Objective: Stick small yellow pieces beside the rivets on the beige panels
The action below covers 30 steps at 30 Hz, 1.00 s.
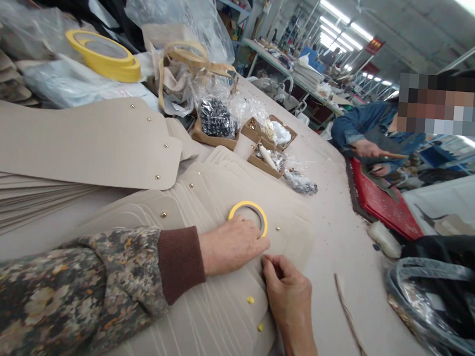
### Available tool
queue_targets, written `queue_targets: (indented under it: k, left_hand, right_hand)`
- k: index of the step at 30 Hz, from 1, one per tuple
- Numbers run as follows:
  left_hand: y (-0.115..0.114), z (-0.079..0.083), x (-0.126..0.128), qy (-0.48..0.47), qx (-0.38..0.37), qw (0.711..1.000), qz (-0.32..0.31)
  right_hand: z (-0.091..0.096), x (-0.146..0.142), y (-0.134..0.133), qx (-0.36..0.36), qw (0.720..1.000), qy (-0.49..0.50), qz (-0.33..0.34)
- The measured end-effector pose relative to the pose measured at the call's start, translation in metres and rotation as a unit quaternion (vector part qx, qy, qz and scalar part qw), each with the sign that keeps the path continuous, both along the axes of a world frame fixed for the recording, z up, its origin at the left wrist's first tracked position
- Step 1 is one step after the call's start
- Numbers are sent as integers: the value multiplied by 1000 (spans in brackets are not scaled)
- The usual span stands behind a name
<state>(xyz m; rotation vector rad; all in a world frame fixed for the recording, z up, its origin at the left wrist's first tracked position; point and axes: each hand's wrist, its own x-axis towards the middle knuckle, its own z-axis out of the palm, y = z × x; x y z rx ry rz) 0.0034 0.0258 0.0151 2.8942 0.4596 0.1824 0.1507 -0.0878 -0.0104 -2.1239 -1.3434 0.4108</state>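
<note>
My left hand (233, 245) rests knuckles up on a fanned stack of beige leather panels (211, 317), its fingers curled down against the top panel beside a small roll of yellow tape (249, 210). My right hand (286, 292) comes in from below with thumb and forefinger pinched together at the panel's edge, right by the left fingertips. What the pinch holds is too small to make out. Two little yellow bits (250, 300) lie on the panel near my right wrist.
A second pile of beige panels with brass studs (81, 145) lies at left. Large yellow tape rolls (103, 55), plastic bags and small cardboard boxes of hardware (264, 142) sit behind. A person in a denim jacket (367, 127) works at a red mat (382, 201). Dark bags (436, 300) lie at right.
</note>
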Motion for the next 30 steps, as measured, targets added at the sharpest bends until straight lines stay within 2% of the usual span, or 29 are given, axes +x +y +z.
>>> queue_targets:
  k: [3,5,8,10,13,17,20,25,30]
  left_hand:
    - [0,-2,0,-7,9,1000,3]
    - [0,-3,-1,-13,13,1000,5]
    - [0,-3,-1,-12,13,1000,4]
    - [0,-3,-1,-10,14,1000,4]
    - [1,-3,-1,-14,16,1000,4]
    - [1,0,-3,-16,13,1000,-5]
    - [0,7,-6,-17,9,1000,-17]
    - [1,10,-11,-34,3,999,-25]
    - [4,5,-10,-87,-22,995,-46]
  right_hand:
    - [-3,3,-3,4,999,16,-41]
    - [-6,8,-8,1,993,88,-76]
    - [-9,15,-18,4,981,182,-61]
    - [-11,16,-22,24,990,136,-18]
    - [-14,12,-22,68,997,-3,36]
    - [-16,6,-12,85,991,-89,53]
    - [-12,2,-5,52,994,-93,30]
    - [-1,-3,-1,-59,996,-59,-18]
    - [5,4,-2,-119,992,37,28]
